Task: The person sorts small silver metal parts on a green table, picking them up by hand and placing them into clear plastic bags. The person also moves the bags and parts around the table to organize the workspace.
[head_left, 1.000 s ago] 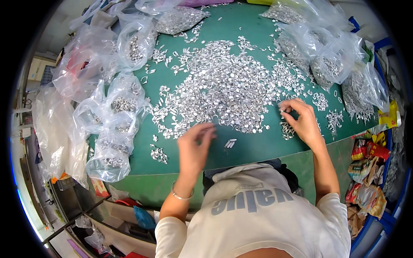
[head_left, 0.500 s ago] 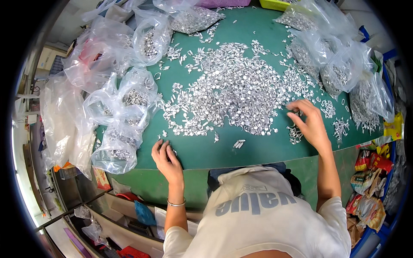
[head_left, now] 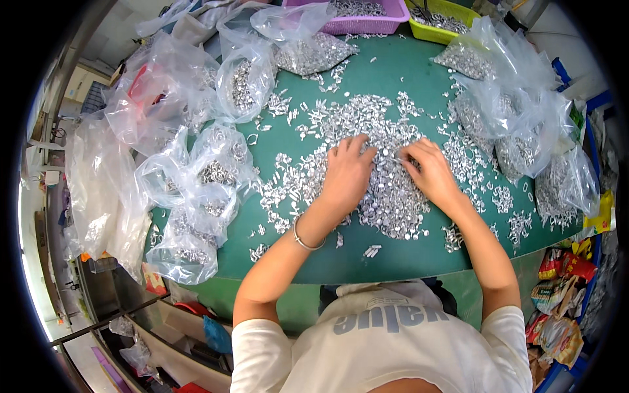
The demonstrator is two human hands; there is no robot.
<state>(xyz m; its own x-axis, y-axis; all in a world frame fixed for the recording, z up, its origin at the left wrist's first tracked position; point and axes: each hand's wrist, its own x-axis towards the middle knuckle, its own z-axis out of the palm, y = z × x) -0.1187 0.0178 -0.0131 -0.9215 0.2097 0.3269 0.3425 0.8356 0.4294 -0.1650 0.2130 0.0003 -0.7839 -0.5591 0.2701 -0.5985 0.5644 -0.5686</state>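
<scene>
A heap of small silvery metal pieces (head_left: 393, 203), several of them round and button-like, lies in the middle of a green tabletop (head_left: 314, 262). My left hand (head_left: 349, 171) reaches into the heap's upper middle, fingers bent down and tips among the pieces. Close to its right is my right hand (head_left: 431, 171), thumb and forefinger drawn together at the heap. Whatever either hand pinches is too small or hidden to make out. Smaller clusters lie apart: one small group of elongated pieces (head_left: 372, 251) near the front edge, and ring-like pieces (head_left: 453, 237) below my right wrist.
Clear plastic bags of metal pieces (head_left: 187, 242) line the left side, and more filled bags (head_left: 521, 147) line the right. At the back stand a purple basket (head_left: 367, 26) and a yellow-green basket (head_left: 442, 34), both holding pieces. Open drawers (head_left: 177, 327) are below left.
My left hand has moved from the table's front left up into the heap. My right hand has shifted left onto the heap. The view has tilted, showing more of the baskets.
</scene>
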